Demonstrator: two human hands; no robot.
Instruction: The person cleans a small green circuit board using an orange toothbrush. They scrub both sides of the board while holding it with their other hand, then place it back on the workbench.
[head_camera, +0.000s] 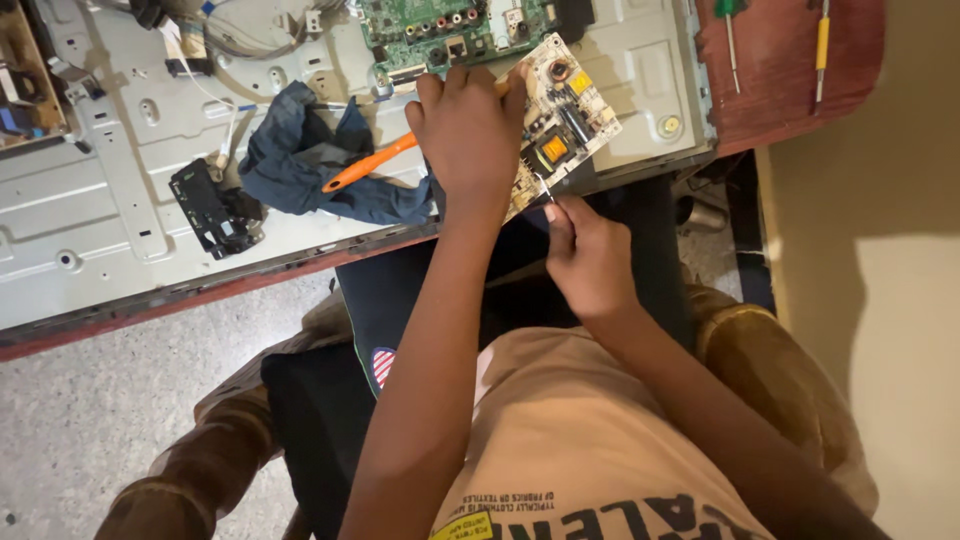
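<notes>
While the left hand (468, 130) lies knuckles-up over the near-left part of a pale circuit board (566, 115), its fingers curled down onto the board and closed over the end of an orange-handled tool (372, 166), the right hand (588, 258) sits just below the board's near edge with thumb and fingertips pinched together on a thin, small part that touches that edge; what the part is cannot be told. The two hands are close but apart. The board rests tilted, its long axis running from the near left up to the far right, one corner pointing toward a green circuit board (440, 30) farther back; yellow and black parts stand on its face. The orange handle runs slantwise too, low at the left and rising right into the left hand. Under and left of the handle lies a crumpled dark blue cloth (300, 150), and left of that a small black part (212, 210). All of this sits on a wide grey metal panel (90, 190) lying flat on the desk (790, 70), whose reddish-brown top shows at the far right, where two screwdrivers (822, 45) lie pointing toward the person.
</notes>
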